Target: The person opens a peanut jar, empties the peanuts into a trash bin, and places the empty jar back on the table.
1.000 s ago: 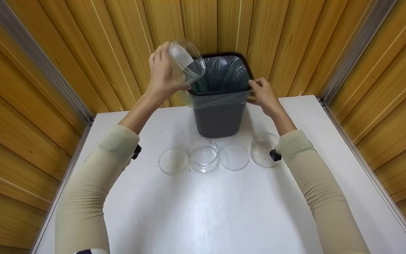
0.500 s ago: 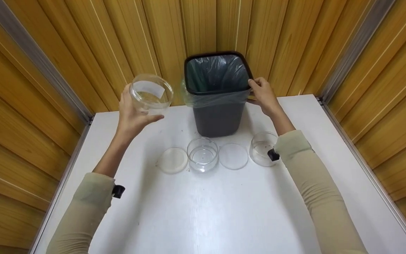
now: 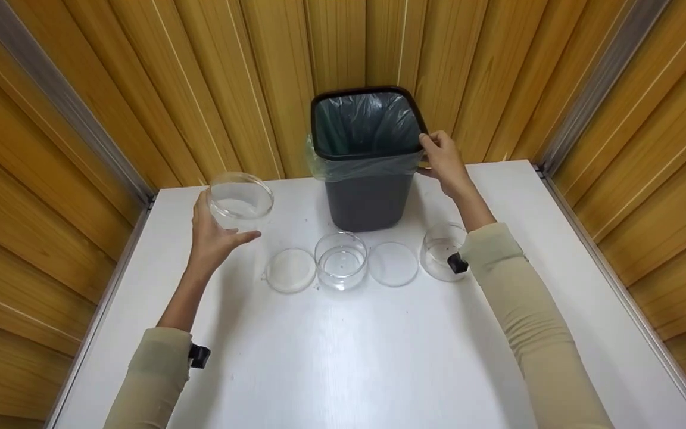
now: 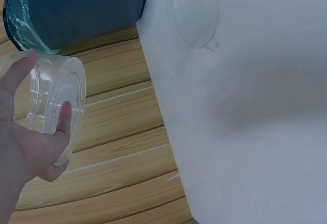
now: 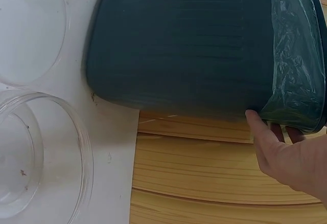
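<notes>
In the head view my left hand (image 3: 209, 241) holds a clear round plastic container (image 3: 240, 199) above the table's back left. The container tilts slightly, its rim facing up. The left wrist view shows the fingers around the container's wall (image 4: 64, 88), one fingertip over its base. My right hand (image 3: 447, 164) grips the right side of a dark grey bin (image 3: 370, 202) near its black rim. A translucent bag lines the bin and folds over its rim; in the right wrist view the fingertips touch the bag's fold (image 5: 296, 60).
Along the table (image 3: 343, 357) before the bin stand a clear lid (image 3: 290, 271), a clear container (image 3: 342, 262), another clear lid (image 3: 393, 264) and a container with dark specks (image 3: 441, 256), partly behind the right sleeve. Wood-look panels (image 3: 337, 47) wall the table in.
My left hand has brought the container from over the bin's mouth leftward and down, turning it from tipped toward upright. The right hand has stayed on the bin.
</notes>
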Demonstrator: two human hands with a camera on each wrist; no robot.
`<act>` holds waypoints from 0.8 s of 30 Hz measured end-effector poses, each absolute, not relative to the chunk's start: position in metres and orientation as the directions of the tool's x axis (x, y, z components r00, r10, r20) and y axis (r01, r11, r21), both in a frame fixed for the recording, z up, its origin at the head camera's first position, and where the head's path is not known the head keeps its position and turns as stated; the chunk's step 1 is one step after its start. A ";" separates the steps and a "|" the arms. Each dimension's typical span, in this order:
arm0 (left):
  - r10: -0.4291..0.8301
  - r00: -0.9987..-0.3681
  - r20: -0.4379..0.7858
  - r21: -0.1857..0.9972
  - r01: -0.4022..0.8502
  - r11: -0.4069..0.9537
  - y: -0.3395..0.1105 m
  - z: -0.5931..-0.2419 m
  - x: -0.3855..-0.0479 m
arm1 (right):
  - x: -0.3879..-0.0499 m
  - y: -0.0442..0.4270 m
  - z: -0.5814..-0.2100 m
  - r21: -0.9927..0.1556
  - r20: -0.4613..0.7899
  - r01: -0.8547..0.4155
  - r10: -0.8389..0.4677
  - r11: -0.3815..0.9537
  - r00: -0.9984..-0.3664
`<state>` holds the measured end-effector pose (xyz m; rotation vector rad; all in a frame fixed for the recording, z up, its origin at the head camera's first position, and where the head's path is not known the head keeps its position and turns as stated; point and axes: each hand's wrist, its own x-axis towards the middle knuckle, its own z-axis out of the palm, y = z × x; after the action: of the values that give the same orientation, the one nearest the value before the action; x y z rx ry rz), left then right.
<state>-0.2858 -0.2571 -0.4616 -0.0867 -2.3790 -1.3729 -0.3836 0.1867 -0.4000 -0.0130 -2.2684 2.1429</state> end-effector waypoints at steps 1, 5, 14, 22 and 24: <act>-0.145 -0.927 0.346 0.825 0.226 0.518 -0.258 -0.468 -0.284 | -0.383 0.186 -0.400 -0.998 0.011 -0.010 0.026 0.059 -1.000; -0.156 -0.939 0.306 0.841 0.190 0.507 -0.262 -0.492 -0.276 | -0.383 0.185 -0.399 -0.997 0.015 -0.012 0.044 0.075 -0.999; -0.174 -0.965 0.195 0.847 0.077 0.525 -0.281 -0.535 -0.268 | -0.384 0.184 -0.401 -0.994 0.024 -0.019 0.046 0.104 -0.999; -0.178 -0.981 0.071 0.852 -0.033 0.523 -0.292 -0.562 -0.259 | -0.383 0.183 -0.402 -0.994 0.024 -0.019 0.040 0.109 -0.999; -0.172 -0.983 0.070 0.858 -0.028 0.513 -0.293 -0.565 -0.258 | -0.383 0.183 -0.402 -0.994 0.028 -0.023 0.041 0.110 -0.999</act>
<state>-0.2576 -0.2932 -0.5646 0.1735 -2.6022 -1.4721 -0.3830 0.1829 -0.4023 -0.0182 -2.3042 2.0645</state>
